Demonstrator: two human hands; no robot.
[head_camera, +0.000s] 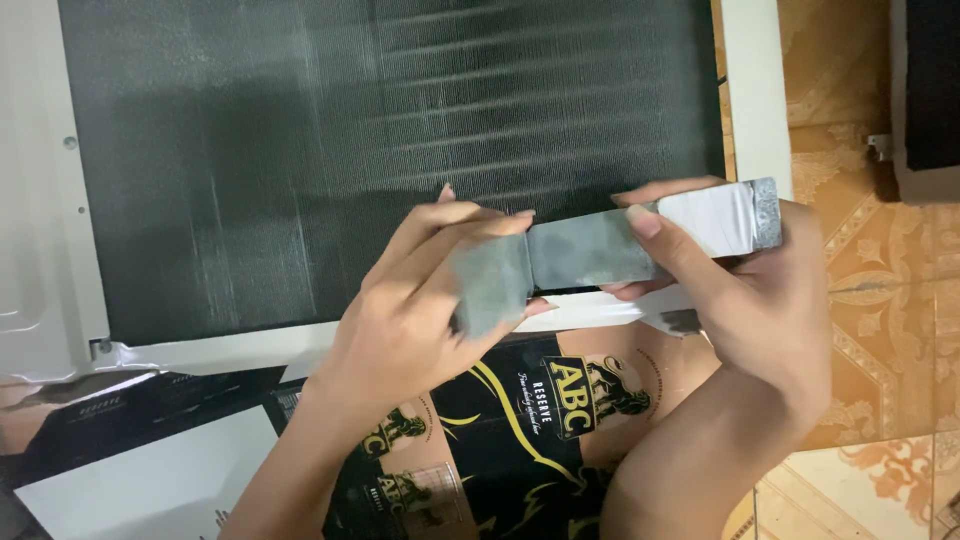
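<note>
The grey strip (585, 250) lies at the centre of the frame, long axis left to right, its pale end toward the right. The left hand (420, 310) pinches its bent-down left end and the right hand (745, 290) grips its right end, both over the dark finned panel (300, 150) and black printed cardboard (500, 430).
</note>
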